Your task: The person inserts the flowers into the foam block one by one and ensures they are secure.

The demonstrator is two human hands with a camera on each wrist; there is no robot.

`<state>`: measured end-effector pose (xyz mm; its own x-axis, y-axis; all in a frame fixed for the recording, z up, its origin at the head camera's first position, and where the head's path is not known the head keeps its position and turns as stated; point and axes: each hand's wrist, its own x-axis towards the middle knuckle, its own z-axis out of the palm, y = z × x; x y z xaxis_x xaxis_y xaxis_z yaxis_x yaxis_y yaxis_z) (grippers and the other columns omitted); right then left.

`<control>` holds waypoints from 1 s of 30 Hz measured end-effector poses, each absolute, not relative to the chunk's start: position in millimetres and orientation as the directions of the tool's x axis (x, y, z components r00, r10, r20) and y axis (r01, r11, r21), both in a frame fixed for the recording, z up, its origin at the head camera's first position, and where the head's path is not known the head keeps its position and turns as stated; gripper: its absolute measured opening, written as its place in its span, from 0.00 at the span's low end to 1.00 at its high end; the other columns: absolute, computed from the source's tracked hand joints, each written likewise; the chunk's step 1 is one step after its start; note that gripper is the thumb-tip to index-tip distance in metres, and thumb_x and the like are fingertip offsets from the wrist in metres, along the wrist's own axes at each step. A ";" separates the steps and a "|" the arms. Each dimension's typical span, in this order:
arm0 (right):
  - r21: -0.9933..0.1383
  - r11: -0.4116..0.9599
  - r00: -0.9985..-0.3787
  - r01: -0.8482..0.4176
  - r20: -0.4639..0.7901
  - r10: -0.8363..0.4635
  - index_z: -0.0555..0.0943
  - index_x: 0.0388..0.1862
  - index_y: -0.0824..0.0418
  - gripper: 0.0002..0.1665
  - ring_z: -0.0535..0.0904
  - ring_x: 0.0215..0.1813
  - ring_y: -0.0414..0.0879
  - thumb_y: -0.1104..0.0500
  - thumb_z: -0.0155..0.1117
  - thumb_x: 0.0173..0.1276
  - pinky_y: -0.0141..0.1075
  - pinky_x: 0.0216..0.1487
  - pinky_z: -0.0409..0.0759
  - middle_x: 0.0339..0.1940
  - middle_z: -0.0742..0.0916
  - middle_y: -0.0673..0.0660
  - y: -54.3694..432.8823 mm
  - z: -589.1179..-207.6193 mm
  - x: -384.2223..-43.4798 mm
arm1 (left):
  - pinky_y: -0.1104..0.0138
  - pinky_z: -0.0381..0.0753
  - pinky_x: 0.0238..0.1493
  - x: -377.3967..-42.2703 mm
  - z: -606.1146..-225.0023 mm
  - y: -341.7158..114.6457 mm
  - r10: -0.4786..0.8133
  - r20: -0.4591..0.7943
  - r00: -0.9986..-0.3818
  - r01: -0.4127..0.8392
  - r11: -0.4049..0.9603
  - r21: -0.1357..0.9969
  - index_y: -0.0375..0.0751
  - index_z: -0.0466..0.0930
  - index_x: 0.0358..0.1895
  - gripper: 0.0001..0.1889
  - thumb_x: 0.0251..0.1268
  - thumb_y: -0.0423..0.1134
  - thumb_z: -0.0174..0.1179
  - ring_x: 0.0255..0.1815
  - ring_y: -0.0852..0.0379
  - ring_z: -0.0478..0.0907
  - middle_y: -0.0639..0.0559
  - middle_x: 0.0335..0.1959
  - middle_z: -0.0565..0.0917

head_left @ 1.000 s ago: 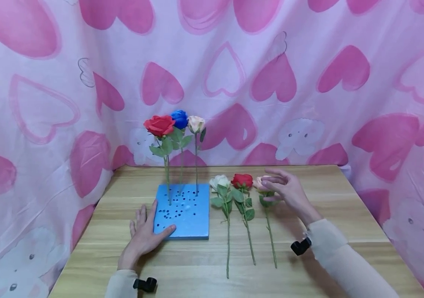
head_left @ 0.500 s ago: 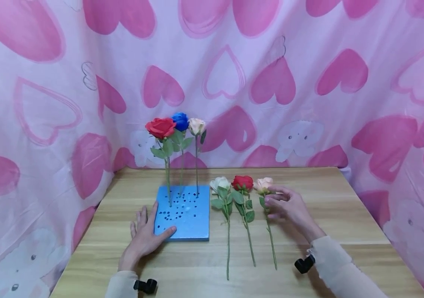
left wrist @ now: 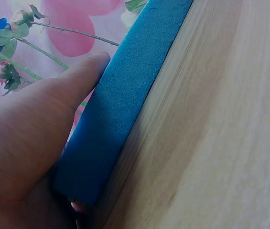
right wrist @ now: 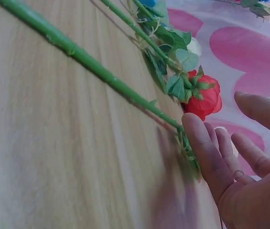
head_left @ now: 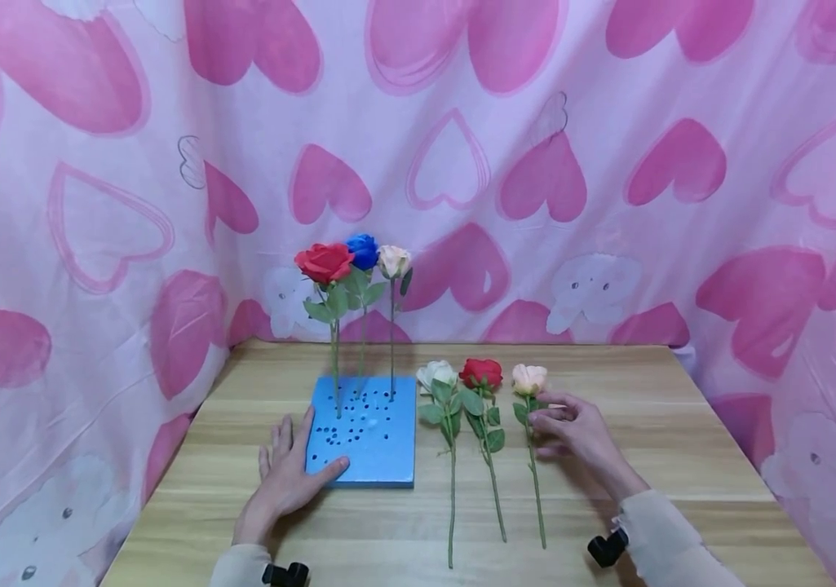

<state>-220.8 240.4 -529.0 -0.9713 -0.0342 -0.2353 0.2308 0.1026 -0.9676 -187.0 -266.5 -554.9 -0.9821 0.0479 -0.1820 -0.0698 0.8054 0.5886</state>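
My left hand (head_left: pixel 290 471) rests against the left side of a blue foam block (head_left: pixel 381 465) pierced with holes. Its thumb lies over the block's top near the front, seen also in the left wrist view, and its fingers extend along the side. My right hand (head_left: pixel 577 430) is at the upper stem of a pale pink rose (head_left: pixel 529 380) lying on the table. In the right wrist view, the thumb and fingers (right wrist: pixel 204 143) are spread apart beside the stem. A red rose (head_left: pixel 481 372) and a white rose (head_left: pixel 436 374) lie left of it.
Upright in the block stand a red rose (head_left: pixel 325 262), a blue rose (head_left: pixel 363 251) and a cream rose (head_left: pixel 394 261). The wooden table (head_left: pixel 241 399) backs onto a pink heart-print curtain (head_left: pixel 454 179).
My right hand has moved down from above the pale pink blossom to its upper stem, and that blossom has shifted slightly right. My left hand stays on the block. The head view has tilted up.
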 end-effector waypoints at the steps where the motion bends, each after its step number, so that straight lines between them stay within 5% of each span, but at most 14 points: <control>1: -0.966 0.105 -0.970 0.235 -0.240 -0.028 0.71 0.82 0.67 0.40 0.91 0.53 0.60 0.61 0.76 0.77 0.54 0.49 0.95 0.62 0.90 0.65 241.1 -530.5 -220.0 | 0.26 0.14 0.81 -186.1 -555.5 -266.9 0.048 -0.184 -0.982 -0.071 0.806 0.587 0.52 0.33 0.94 0.65 0.71 0.78 0.62 0.90 0.22 0.19 0.27 0.91 0.27; 30: -0.927 0.143 -0.938 0.346 -0.346 0.026 0.73 0.81 0.69 0.45 0.88 0.51 0.50 0.62 0.83 0.71 0.48 0.44 0.95 0.58 0.85 0.61 243.0 -546.6 -218.7 | 0.27 0.15 0.82 -185.6 -555.0 -268.0 0.061 -0.170 -0.983 -0.054 0.801 0.596 0.52 0.33 0.94 0.64 0.72 0.77 0.61 0.90 0.24 0.19 0.28 0.92 0.27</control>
